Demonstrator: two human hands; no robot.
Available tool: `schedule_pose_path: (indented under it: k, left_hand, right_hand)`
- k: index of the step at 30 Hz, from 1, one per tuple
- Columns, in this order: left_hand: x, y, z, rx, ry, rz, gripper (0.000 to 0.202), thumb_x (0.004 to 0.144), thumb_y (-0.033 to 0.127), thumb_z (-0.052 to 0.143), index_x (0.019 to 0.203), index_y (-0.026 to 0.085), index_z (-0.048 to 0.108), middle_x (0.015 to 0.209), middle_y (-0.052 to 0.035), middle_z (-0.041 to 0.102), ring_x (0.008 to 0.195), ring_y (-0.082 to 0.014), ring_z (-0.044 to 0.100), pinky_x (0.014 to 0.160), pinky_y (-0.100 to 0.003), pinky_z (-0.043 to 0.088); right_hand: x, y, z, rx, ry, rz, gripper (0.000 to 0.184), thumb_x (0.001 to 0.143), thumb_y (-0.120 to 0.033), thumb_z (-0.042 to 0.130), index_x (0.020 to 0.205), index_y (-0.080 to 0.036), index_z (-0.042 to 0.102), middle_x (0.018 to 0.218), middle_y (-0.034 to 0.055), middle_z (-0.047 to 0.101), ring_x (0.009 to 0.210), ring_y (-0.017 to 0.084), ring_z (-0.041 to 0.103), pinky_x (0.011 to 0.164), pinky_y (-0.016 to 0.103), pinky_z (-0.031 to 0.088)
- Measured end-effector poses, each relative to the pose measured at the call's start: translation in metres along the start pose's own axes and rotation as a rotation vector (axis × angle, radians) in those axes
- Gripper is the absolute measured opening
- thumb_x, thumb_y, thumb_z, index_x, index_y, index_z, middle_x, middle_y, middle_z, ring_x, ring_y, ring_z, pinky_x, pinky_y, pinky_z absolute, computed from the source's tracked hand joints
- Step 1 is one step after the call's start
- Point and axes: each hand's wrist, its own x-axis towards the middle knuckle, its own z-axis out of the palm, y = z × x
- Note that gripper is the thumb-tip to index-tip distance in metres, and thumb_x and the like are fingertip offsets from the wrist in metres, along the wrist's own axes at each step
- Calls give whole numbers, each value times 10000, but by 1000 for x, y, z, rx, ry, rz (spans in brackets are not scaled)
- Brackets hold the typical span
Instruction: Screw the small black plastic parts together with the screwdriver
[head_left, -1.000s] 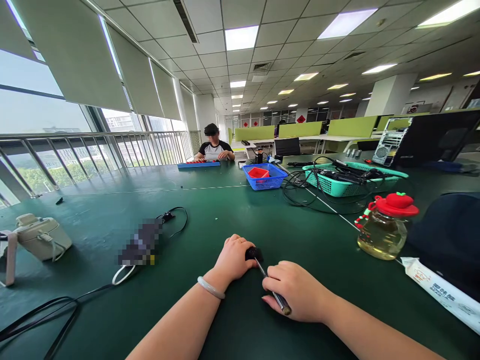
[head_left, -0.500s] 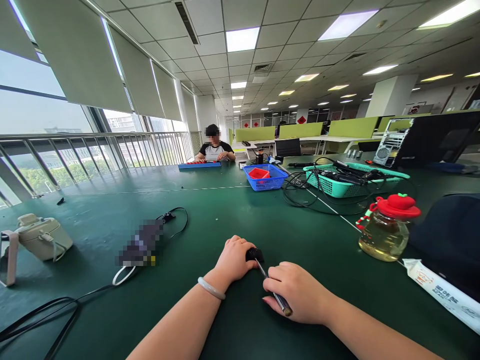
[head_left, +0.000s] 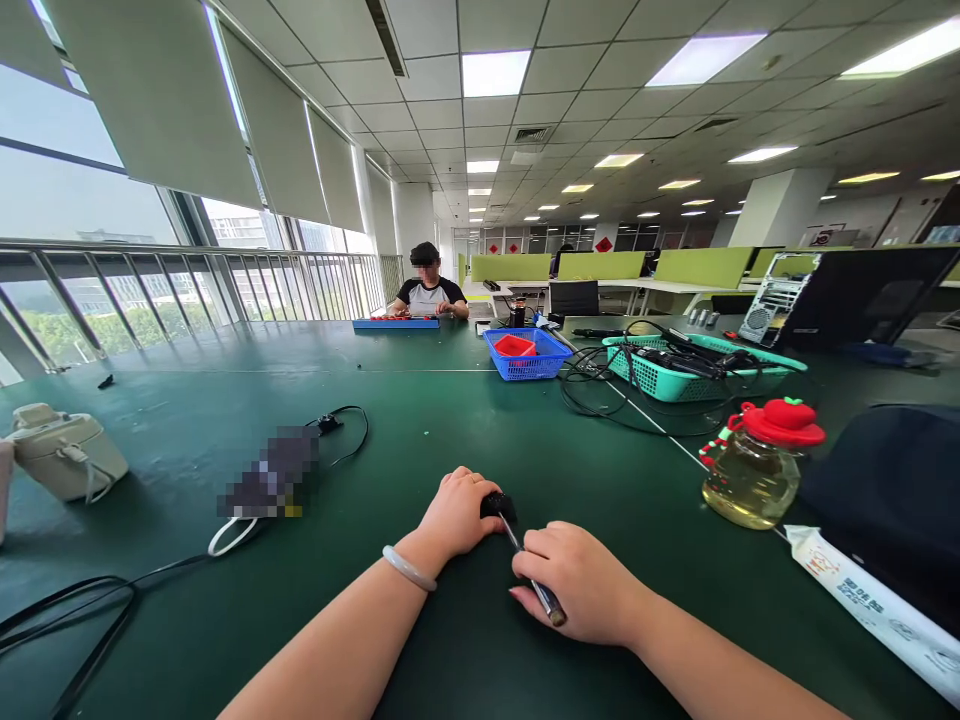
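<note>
The left hand (head_left: 457, 512) pinches a black piece (head_left: 496, 504) on the counter (head_left: 360, 640); the right hand (head_left: 577, 582) grips a tool (head_left: 546, 598), its long axis running from five o'clock to eleven, tip at the piece. Beyond, the blue basket (head_left: 526, 366) sits at twelve, the green basket (head_left: 660, 382) at two.
</note>
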Motion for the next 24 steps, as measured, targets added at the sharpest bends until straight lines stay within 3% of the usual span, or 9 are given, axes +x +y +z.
schedule_pose_path:
  k: [24]
  left_hand:
    - [-1,0,5,-47,22,-55,351,742,379,750,1068,252,718,1054,-44,705,1061,-269,536,964,-396,437]
  right_hand:
    - [1,-2,-2,-2,0,20,113,833,-271,593,742,-203,596,684,-1,582,564,122,425,571,292,271]
